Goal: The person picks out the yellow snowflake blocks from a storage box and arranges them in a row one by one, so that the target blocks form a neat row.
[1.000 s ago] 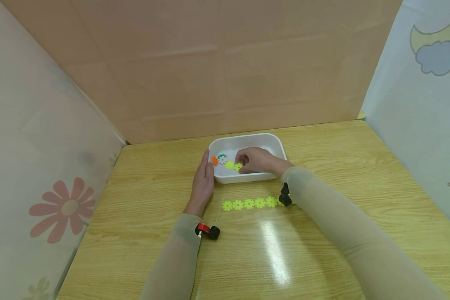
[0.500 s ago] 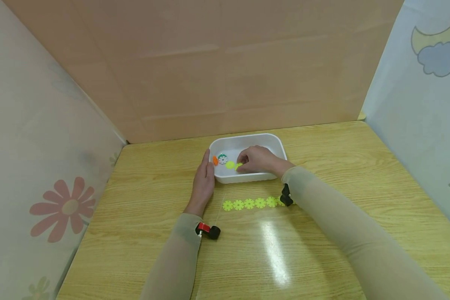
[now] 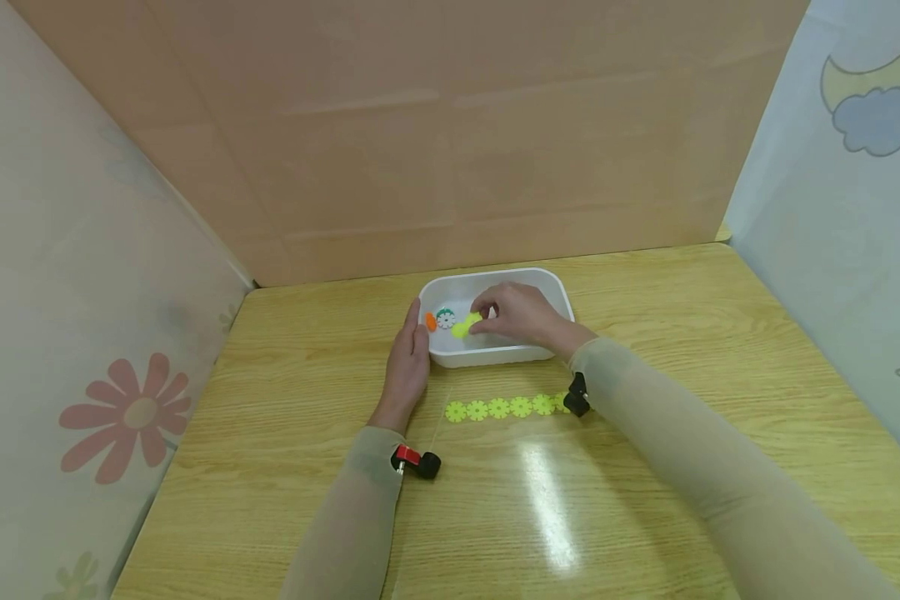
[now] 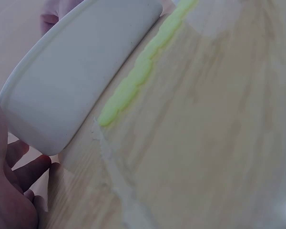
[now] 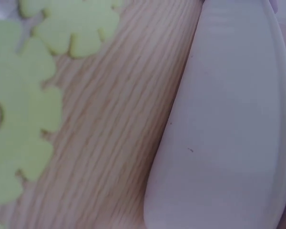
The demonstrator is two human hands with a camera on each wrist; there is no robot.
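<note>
A white plastic tray [image 3: 487, 358] stands toward the back of the table. My left hand [image 3: 407, 360] rests against its left end with fingers extended along the wall. Over the inside, my right hand [image 3: 523, 315] pinches a yellow-green snowflake disc [image 3: 474, 318] between thumb and fingertips. Another yellow-green disc [image 3: 459, 331] lies just below it, partly overlapped in the head view. Left of these are a white snowflake disc [image 3: 446, 319], a green disc [image 3: 446, 311] partly behind it, and an orange disc [image 3: 431, 322] by the tray's left wall.
In front of the tray runs a row of several yellow-green snowflake discs [image 3: 498, 407], its right end hidden under the right wrist's camera [image 3: 576, 395]. A thin pale line [image 3: 437, 427] crosses the wooden table [image 3: 292, 467] at the row's left end. A tan panel [image 3: 450, 150] rises behind.
My right hand has lifted slightly and turned, bringing the pinched yellow-green disc up and a little left inside the tray. The left hand has stayed at the tray's end.
</note>
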